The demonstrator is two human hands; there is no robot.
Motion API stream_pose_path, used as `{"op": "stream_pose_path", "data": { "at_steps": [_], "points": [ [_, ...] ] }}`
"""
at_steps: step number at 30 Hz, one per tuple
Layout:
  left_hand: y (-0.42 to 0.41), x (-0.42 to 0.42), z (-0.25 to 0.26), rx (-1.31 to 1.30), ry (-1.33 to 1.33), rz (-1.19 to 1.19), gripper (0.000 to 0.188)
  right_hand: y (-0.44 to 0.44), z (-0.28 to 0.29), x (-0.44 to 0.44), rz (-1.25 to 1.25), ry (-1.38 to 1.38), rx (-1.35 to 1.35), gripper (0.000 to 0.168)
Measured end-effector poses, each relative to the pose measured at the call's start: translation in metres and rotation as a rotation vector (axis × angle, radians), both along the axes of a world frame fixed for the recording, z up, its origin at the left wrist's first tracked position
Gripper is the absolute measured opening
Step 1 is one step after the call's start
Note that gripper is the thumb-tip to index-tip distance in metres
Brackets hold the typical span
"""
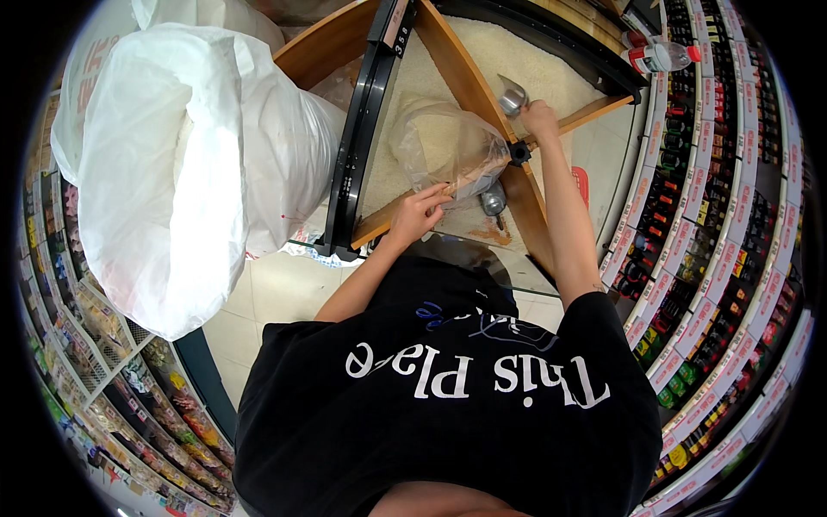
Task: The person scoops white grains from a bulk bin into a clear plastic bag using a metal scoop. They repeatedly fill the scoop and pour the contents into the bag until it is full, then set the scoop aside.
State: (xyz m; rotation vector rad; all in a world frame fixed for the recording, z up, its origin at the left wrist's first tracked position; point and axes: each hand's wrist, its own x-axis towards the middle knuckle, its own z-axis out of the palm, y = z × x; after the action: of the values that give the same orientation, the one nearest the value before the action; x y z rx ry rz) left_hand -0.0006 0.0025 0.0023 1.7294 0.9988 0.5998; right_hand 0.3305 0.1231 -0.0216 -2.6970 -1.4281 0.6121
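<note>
My left hand [417,216] has its fingertips on the near edge of a clear plastic bag [475,145]. White rice fills part of this bag, which rests over the rice [400,84] in one section of a divided bin. My right hand [541,119] grips the handle of a metal scoop [513,97], mostly hidden in the fist. That scoop is above the pale rice [536,55] in the far right section. A second metal scoop [493,199] lies in the nearest section, partly covered by the bag.
Wooden dividers [462,64] meet at a black hub [519,153]. A large white sack [161,194] stands at left beside the bin's black rail [362,136]. A plastic bottle [665,57] lies at upper right. Stocked shelves [685,226] line the right side.
</note>
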Motion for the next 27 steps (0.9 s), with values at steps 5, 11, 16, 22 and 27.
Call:
{"op": "stream_pose_path", "data": {
  "at_steps": [5,11,16,22,27],
  "points": [
    [0.0,0.001,0.001,-0.041,-0.006,0.0,0.022,0.004,-0.034,0.002,-0.108,0.265,-0.001,0.039],
    [-0.002,0.0,-0.006,0.058,-0.029,0.01,0.025,-0.007,0.007,-0.001,-0.36,0.634,-0.035,0.03],
    [-0.003,0.001,-0.009,0.006,-0.053,0.012,0.024,-0.04,0.029,0.01,-0.494,0.941,0.081,0.024],
    [-0.002,0.001,-0.009,-0.03,-0.057,0.016,0.023,-0.065,0.038,0.012,-0.538,1.18,0.238,0.023],
    [-0.001,0.001,-0.007,-0.003,-0.042,0.009,0.023,-0.07,0.04,0.002,-0.603,1.29,0.376,0.024]
  ]
}}
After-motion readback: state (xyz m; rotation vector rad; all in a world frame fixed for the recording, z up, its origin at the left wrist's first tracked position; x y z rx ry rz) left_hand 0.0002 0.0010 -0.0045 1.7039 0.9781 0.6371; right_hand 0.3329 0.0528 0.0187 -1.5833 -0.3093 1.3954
